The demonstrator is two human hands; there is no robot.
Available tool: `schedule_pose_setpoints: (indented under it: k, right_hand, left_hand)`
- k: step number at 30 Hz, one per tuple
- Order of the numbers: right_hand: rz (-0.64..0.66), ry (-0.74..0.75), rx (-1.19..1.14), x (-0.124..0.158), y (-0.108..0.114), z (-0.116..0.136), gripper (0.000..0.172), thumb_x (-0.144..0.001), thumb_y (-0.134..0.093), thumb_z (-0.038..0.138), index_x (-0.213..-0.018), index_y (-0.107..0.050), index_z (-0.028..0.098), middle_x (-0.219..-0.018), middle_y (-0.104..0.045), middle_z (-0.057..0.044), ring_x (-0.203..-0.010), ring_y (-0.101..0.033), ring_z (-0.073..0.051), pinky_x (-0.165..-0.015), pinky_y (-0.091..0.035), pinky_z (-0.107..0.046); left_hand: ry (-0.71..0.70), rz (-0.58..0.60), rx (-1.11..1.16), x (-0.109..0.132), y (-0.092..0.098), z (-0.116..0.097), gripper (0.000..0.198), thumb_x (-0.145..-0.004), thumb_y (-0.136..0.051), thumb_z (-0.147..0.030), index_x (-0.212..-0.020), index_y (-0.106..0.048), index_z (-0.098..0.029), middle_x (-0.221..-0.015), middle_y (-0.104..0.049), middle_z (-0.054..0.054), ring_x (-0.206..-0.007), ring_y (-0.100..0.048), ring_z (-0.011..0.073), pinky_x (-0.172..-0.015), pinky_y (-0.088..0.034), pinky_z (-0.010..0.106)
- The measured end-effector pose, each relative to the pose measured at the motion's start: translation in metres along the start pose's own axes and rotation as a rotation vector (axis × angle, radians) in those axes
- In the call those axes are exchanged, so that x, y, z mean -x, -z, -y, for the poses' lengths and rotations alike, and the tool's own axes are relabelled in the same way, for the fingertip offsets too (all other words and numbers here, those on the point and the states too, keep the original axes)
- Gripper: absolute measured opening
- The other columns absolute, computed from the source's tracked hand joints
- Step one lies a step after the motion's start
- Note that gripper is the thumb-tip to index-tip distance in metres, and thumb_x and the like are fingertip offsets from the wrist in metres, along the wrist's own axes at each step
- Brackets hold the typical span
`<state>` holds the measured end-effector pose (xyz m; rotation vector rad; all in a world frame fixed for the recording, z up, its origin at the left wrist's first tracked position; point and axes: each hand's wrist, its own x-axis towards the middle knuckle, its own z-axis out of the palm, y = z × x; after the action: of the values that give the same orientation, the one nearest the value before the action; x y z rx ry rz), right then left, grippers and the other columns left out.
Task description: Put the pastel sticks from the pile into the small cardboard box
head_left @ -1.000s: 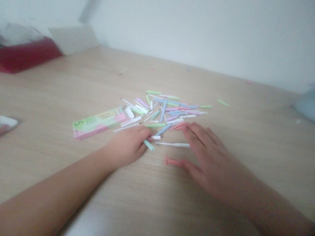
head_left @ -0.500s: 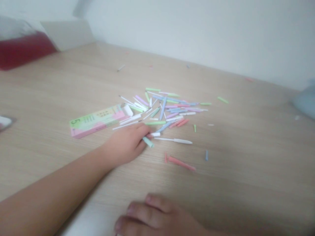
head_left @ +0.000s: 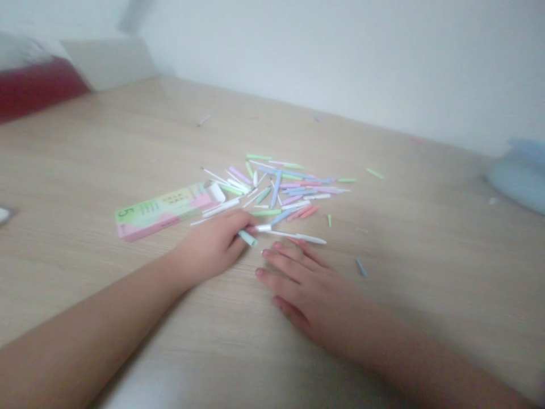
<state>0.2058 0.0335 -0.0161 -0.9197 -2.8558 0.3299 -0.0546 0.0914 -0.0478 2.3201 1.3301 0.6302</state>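
Note:
My left hand point(head_left: 215, 243) is closed at the near edge of a spread of pen parts, with a mint green pen barrel point(head_left: 248, 237) sticking out from under its fingers. A short white tube point(head_left: 263, 228) pokes out beside the fingertips; whether the hand grips it too I cannot tell. My right hand point(head_left: 304, 284) lies palm down with its fingers apart, just right of the left one. Beyond its fingertips lies a white pen part point(head_left: 310, 238) with a thin refill. Red pen parts point(head_left: 309, 211) and a blue barrel point(head_left: 276, 188) lie in the pile.
A pastel green and pink box point(head_left: 168, 210) with an open end lies left of the pile. Small coloured pieces, such as a blue one point(head_left: 361, 267), are scattered around. A red object point(head_left: 40, 85) stands back left, and a pale blue item point(head_left: 519, 173) is at the right.
My right hand has come up from the bottom edge to the pile and now covers the spot where the red parts lay. The left hand has stayed at the same parts.

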Motion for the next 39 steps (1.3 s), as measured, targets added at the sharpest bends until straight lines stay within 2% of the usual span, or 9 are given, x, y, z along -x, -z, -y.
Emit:
schedule_pose_setpoints:
  k: [5,9,14,18,25,29,33,36,39]
  right_hand:
    - [-0.068,-0.295,0.039,0.027,0.007,-0.009,0.061,-0.105,-0.053,0.035,-0.163,-0.04,0.022,-0.171,-0.033,-0.017,-0.16,-0.028,-0.036,-0.126,-0.03,-0.066]
    - [-0.072,-0.544,0.105,0.068,-0.014,-0.015,0.088,-0.099,-0.061,0.055,-0.171,-0.018,0.03,-0.177,-0.014,-0.018,-0.161,-0.018,-0.043,-0.121,-0.035,-0.071]
    - [-0.074,-0.732,0.188,0.106,-0.037,-0.033,0.101,-0.098,-0.053,0.069,-0.172,-0.002,0.023,-0.176,-0.012,-0.024,-0.161,-0.014,-0.044,-0.122,-0.033,-0.07]
    - [-0.046,-0.682,0.164,0.099,-0.032,-0.049,0.097,-0.1,-0.049,0.07,-0.171,-0.01,0.018,-0.176,-0.014,-0.023,-0.162,-0.01,-0.04,-0.127,-0.027,-0.065]
    - [-0.047,-0.489,0.066,0.034,-0.014,-0.08,0.097,-0.099,-0.052,0.07,-0.17,-0.018,0.014,-0.176,-0.015,-0.022,-0.163,-0.01,-0.039,-0.129,-0.02,-0.062]
    - [-0.126,-0.355,0.018,0.002,-0.011,-0.1,0.07,-0.103,-0.053,0.06,-0.161,-0.043,0.021,-0.17,-0.037,-0.015,-0.16,-0.026,-0.038,-0.128,-0.023,-0.063]
    - [-0.284,-0.257,0.001,-0.007,-0.014,-0.111,0.041,-0.106,-0.056,0.043,-0.14,-0.065,0.023,-0.15,-0.061,-0.013,-0.146,-0.047,-0.036,-0.122,-0.036,-0.06]
    - [-0.346,-0.213,-0.014,-0.003,-0.016,-0.111,0.028,-0.107,-0.056,0.039,-0.123,-0.074,0.024,-0.124,-0.074,-0.011,-0.125,-0.062,-0.03,-0.113,-0.046,-0.05]
    - [-0.388,-0.259,-0.034,0.0,-0.018,-0.109,0.025,-0.105,-0.06,0.042,-0.114,-0.073,0.023,-0.112,-0.074,-0.01,-0.11,-0.066,-0.028,-0.101,-0.052,-0.045]
  left_hand:
    - [0.002,0.012,-0.03,0.0,0.0,0.0,0.024,-0.095,-0.051,-0.026,-0.114,-0.066,-0.025,-0.114,-0.072,0.004,-0.104,-0.067,0.0252,-0.092,-0.051,0.038]
    - [-0.01,0.023,-0.046,-0.001,-0.001,0.001,0.025,-0.096,-0.051,-0.027,-0.116,-0.066,-0.026,-0.117,-0.071,0.005,-0.107,-0.066,0.0258,-0.092,-0.051,0.038]
    - [-0.037,0.031,-0.055,-0.001,-0.002,0.002,0.026,-0.094,-0.053,-0.025,-0.116,-0.067,-0.027,-0.118,-0.07,0.004,-0.11,-0.066,0.0255,-0.093,-0.051,0.038]
    - [-0.057,0.03,-0.051,-0.001,-0.003,0.004,0.027,-0.095,-0.055,-0.025,-0.118,-0.068,-0.028,-0.12,-0.07,0.004,-0.113,-0.066,0.0253,-0.096,-0.051,0.038]
    - [-0.089,0.033,-0.039,-0.003,-0.004,0.005,0.023,-0.095,-0.06,-0.026,-0.114,-0.072,-0.028,-0.116,-0.073,0.004,-0.109,-0.067,0.0242,-0.096,-0.052,0.037]
    - [-0.099,0.02,-0.037,-0.003,-0.006,0.007,0.022,-0.094,-0.062,-0.025,-0.114,-0.072,-0.028,-0.114,-0.073,0.003,-0.107,-0.068,0.0231,-0.096,-0.052,0.036]
    - [-0.12,0.014,-0.04,-0.003,-0.007,0.008,0.023,-0.093,-0.064,-0.022,-0.112,-0.073,-0.029,-0.114,-0.073,0.002,-0.108,-0.067,0.0228,-0.097,-0.052,0.035]
    - [-0.131,0.015,-0.052,-0.003,-0.006,0.006,0.024,-0.092,-0.063,-0.02,-0.112,-0.073,-0.03,-0.113,-0.072,0.002,-0.108,-0.066,0.0232,-0.097,-0.052,0.035]
    - [-0.137,0.015,-0.079,-0.001,-0.004,0.003,0.03,-0.093,-0.06,-0.017,-0.117,-0.073,-0.031,-0.115,-0.07,0.003,-0.11,-0.065,0.0237,-0.097,-0.051,0.036]
